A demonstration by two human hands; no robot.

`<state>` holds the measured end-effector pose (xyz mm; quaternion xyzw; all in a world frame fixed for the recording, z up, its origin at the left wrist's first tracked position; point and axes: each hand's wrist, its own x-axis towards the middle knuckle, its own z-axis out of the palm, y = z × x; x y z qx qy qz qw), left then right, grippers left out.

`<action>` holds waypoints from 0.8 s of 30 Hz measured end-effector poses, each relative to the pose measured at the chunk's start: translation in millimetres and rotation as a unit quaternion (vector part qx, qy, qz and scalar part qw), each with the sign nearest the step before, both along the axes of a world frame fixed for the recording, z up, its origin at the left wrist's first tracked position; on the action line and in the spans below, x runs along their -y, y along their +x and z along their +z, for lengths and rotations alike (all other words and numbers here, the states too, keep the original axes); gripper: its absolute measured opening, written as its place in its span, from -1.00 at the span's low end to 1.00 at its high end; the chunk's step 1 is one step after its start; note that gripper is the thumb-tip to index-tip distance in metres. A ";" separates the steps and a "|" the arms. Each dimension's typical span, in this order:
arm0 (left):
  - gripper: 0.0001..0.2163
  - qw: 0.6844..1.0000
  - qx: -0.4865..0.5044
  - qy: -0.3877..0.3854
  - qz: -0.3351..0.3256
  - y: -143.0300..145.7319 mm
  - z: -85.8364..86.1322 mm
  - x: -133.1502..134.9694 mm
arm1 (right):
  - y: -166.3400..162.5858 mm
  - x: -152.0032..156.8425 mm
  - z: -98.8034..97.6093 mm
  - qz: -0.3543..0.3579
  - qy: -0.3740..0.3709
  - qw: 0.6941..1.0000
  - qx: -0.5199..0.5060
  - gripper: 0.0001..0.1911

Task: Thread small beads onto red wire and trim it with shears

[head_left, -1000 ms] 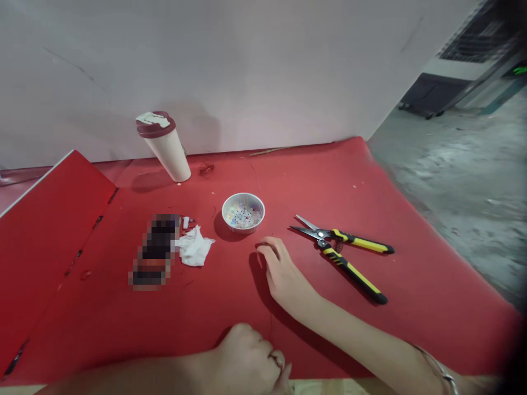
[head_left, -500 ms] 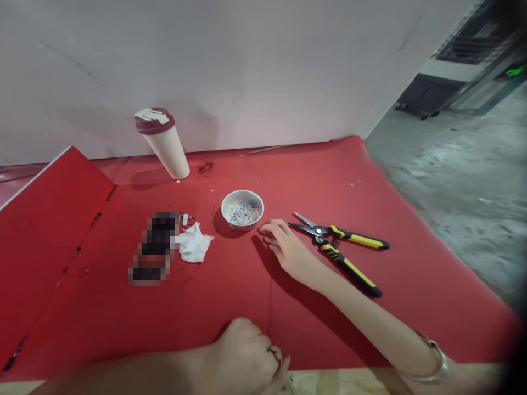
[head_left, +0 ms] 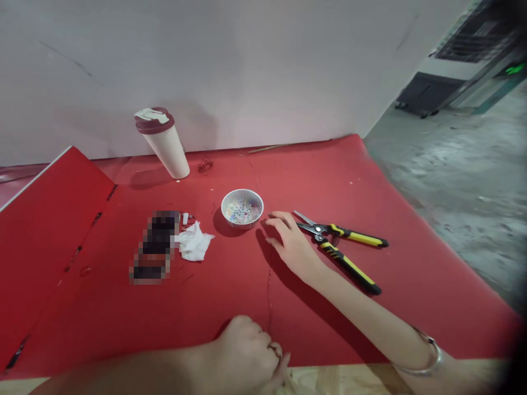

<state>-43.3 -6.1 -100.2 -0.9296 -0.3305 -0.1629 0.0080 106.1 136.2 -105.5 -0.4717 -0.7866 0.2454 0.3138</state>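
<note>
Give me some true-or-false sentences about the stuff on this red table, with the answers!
1. The small bowl holds colourful beads. True.
2. The right hand holds the yellow-handled cutters. False: they lie on the red mat beside it.
3. The left hand is closed on a thin thread. True.
4. The cup has a green lid. False: its lid is dark red.
5. The crumpled tissue lies in the bowl. False: it lies on the mat, left of it.

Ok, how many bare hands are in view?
2: the left hand fisted on a thin wire at the near edge, the right hand between the small white bead bowl and yellow-handled snips.
</note>
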 end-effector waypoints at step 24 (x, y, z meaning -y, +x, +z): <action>-0.78 0.999 -0.016 -0.028 0.013 -5.8 -10.7 4.1 | 9.5 1.3 -0.6 0.036 0.055 0.992 0.105 -0.65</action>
